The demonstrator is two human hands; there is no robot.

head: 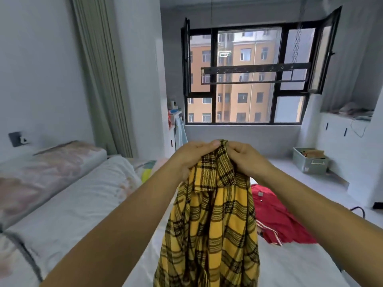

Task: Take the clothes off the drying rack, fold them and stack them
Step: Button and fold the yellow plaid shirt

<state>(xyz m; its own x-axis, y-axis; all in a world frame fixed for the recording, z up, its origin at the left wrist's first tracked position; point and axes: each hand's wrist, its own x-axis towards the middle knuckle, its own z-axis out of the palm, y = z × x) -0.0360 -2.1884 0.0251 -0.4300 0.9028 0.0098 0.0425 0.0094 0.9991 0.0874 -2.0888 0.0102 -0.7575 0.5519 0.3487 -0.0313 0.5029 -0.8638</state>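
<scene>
- Above bed (300, 266), dead centre, holds up shirt (211, 224) by its collar, off the rack and hanging free.
- Pinches collar with left hand (194, 156) at 11 o'clock and right hand (246, 160) at 1 o'clock, fingers curled round cloth, knuckles almost meeting.
- Grips high, probably to let the body drop straight before folding.
- Looks like soft woven flannel: yellow with black plaid, limp, falling in long vertical creases; collar flap seems stiffer.
- Shows red garment (277, 220) at 4 o'clock of shirt, lying rumpled on bed, pale stripe at one edge, seemingly not yet folded.
- Faces rack (255, 75) at 12 o'clock: slim dark metal frame, no clothes on it.
</scene>
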